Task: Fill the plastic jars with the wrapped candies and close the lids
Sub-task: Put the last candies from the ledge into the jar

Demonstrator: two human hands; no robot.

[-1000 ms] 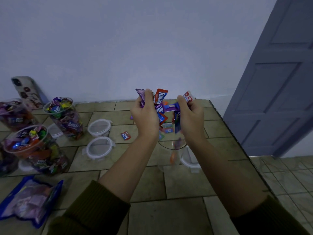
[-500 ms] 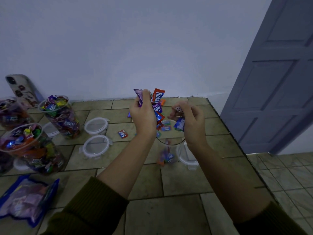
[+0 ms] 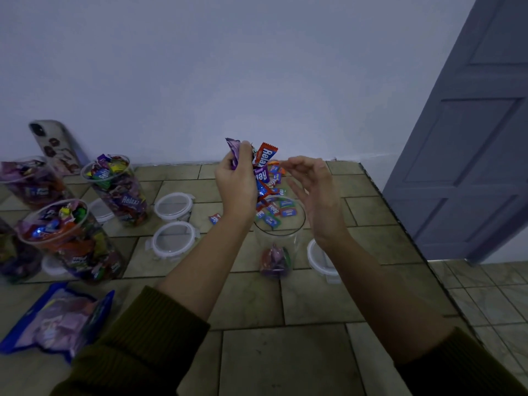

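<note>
A clear plastic jar stands upright on the tiled counter with a few wrapped candies at its bottom. Just above and left of its mouth, my left hand grips a bunch of wrapped candies, red, purple and blue. My right hand hovers over the right side of the jar, fingers apart and empty. More loose candies lie on the counter behind the jar. A white-rimmed lid rests right of the jar.
Several candy-filled jars stand at the left, with two lids beside them and a single candy. A blue candy bag lies front left. A phone leans on the wall. The counter edge drops off right, near a door.
My right hand let its candies fall into the jar and has opened out to the right. The left hand keeps its bunch in place.
</note>
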